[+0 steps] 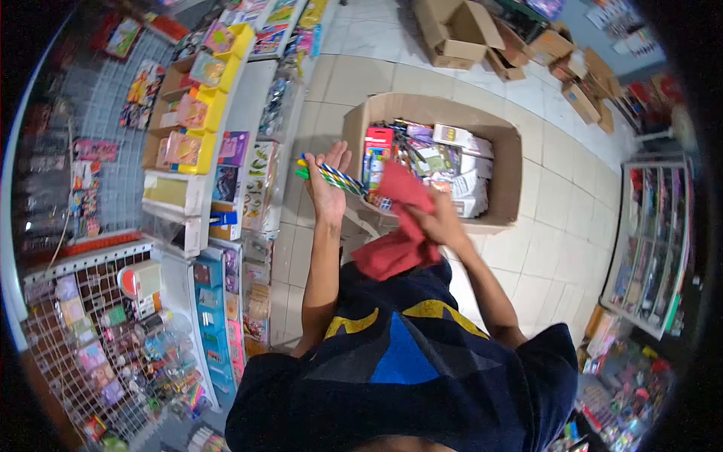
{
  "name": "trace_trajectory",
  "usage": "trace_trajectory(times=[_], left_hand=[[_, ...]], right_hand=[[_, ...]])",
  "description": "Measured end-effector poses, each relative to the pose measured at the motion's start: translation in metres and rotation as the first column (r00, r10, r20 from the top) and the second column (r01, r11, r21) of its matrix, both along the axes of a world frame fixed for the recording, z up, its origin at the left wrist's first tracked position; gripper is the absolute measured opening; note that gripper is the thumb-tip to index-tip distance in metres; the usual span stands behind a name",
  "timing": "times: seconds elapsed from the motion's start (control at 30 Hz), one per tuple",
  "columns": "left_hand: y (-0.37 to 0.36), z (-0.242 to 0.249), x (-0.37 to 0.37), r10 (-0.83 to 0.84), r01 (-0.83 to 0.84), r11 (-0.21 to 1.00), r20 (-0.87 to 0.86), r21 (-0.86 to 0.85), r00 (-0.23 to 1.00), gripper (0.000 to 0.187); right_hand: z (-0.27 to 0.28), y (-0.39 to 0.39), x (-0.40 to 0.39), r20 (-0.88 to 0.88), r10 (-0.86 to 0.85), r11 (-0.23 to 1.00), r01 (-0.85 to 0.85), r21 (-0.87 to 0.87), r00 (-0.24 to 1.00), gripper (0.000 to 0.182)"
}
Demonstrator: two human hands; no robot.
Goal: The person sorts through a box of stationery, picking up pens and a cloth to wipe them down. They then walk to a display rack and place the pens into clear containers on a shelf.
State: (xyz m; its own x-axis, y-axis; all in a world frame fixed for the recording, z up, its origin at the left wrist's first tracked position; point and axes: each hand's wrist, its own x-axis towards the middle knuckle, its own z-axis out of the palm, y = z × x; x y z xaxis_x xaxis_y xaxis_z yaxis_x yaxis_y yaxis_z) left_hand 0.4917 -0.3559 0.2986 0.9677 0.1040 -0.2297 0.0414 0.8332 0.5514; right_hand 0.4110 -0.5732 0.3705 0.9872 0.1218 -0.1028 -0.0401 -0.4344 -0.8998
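My left hand (327, 200) is closed around a few striped pencils (343, 181) in blue, yellow, green and white, their ends sticking out on both sides of the palm. A crumpled red cloth (398, 239) hangs from my right hand (444, 223), which grips it by one side. Just beyond both hands stands an open cardboard box (509, 169). Inside it lie a red pack (379, 138), white printed boxes (473, 167) and many loose small items. The cloth covers part of the box's near left side.
On the left, shelving carries yellow display trays (218, 109) and packaged goods, with a wire grid rack (68, 309) below. Opened cardboard boxes (459, 34) stand at the far wall. A white display case (648, 248) stands to the right, above piled small goods (629, 392).
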Motion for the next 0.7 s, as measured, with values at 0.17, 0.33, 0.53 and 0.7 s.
trace_trajectory(times=[0.17, 0.33, 0.53, 0.7], left_hand=[[0.006, 0.026, 0.015, 0.053, -0.052, 0.995, -0.01, 0.083, 0.999, 0.035], [0.002, 0.035, 0.013, 0.095, -0.093, 0.994, -0.03, 0.06, 0.995, 0.032], [0.003, 0.058, -0.013, 0.26, -0.251, 0.962, -0.082, 0.105, 0.962, 0.035], [0.024, 0.063, -0.048, 0.504, -0.42, 0.769, -0.052, 0.481, 0.862, 0.027]], right_hand=[[0.04, -0.1, 0.035, -0.205, -0.027, 0.974, -0.021, -0.228, 0.978, 0.036], [-0.004, -0.125, 0.046, -0.145, 0.081, 0.697, -0.16, -0.699, 0.986, 0.065], [-0.088, 0.039, 0.062, -0.513, 0.205, 0.663, 0.267, 0.7, 0.834, 0.054], [-0.048, 0.157, 0.031, -0.542, 0.639, 0.402, 0.363, 0.84, 0.546, 0.045]])
